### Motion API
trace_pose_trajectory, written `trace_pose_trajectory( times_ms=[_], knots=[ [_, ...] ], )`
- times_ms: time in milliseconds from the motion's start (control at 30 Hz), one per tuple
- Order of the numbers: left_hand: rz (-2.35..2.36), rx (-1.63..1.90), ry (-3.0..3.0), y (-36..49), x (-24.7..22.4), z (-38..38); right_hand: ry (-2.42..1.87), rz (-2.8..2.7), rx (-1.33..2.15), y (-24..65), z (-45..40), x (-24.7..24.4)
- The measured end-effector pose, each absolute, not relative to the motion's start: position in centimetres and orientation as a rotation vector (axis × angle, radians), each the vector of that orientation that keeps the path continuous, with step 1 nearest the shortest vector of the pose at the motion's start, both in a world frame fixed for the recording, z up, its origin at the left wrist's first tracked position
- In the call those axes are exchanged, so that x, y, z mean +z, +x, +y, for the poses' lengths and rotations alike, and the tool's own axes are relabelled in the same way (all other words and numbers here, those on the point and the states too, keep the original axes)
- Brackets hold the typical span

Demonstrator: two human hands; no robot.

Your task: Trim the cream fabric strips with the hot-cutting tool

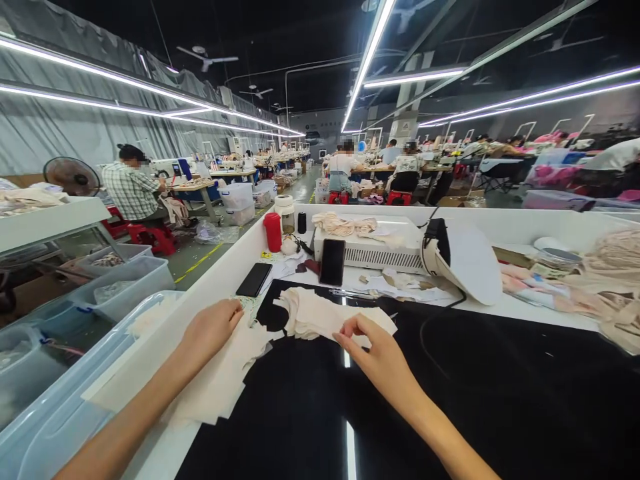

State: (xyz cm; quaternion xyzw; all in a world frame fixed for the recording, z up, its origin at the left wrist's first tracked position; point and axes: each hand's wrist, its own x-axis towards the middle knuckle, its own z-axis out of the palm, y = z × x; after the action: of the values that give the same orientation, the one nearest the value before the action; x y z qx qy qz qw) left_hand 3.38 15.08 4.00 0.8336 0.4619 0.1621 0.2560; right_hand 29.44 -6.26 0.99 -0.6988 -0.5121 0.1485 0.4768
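My left hand (213,328) is closed, its fingers pressed together at the upper end of the cream fabric pieces (220,380) along the table's left edge; what it holds, if anything, is hidden. A stack of pale fabric pieces (307,313) lies on the glossy black tabletop (450,393). My right hand (367,340) is over the right part of that stack, with thumb and index finger pinched together. Whether a piece is between those fingertips is too small to tell.
Behind the stack lie a black phone (254,279), an upright phone (333,262), a red container (273,232) and a white metal box (385,250). A white visor-like object (470,263) and fabric piles (617,280) are at right. Plastic bins (120,280) stand left.
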Motion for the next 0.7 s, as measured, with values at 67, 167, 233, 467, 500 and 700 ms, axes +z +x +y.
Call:
trace_pose_trajectory(
  times_ms=[67, 167, 233, 467, 500, 700],
  knots=[
    [1.366, 0.365, 2.352, 1.0, 3.4, 14.2, -1.67, -1.263, 0.488, 27.8, -7.1, 1.3],
    [1.446, 0.227, 2.404, -0.8, 1.4, 13.0, -1.593, -1.327, 0.643, 25.8, -8.1, 1.1],
    [1.459, 0.186, 2.412, -1.2, 0.2, 12.4, -1.581, -1.373, 0.698, 24.9, -8.7, 0.7],
    [1.388, 0.311, 2.398, -1.6, -0.3, 11.7, -1.674, -1.443, 0.815, 22.9, -10.5, -0.1],
    [1.378, 0.339, 2.391, -1.6, -0.3, 11.8, -1.675, -1.445, 0.832, 22.8, -10.6, -0.3],
    [1.396, 0.478, 2.314, -1.7, -1.4, 11.8, -1.674, -1.446, 0.931, 22.4, -11.1, -3.1]
  ],
)
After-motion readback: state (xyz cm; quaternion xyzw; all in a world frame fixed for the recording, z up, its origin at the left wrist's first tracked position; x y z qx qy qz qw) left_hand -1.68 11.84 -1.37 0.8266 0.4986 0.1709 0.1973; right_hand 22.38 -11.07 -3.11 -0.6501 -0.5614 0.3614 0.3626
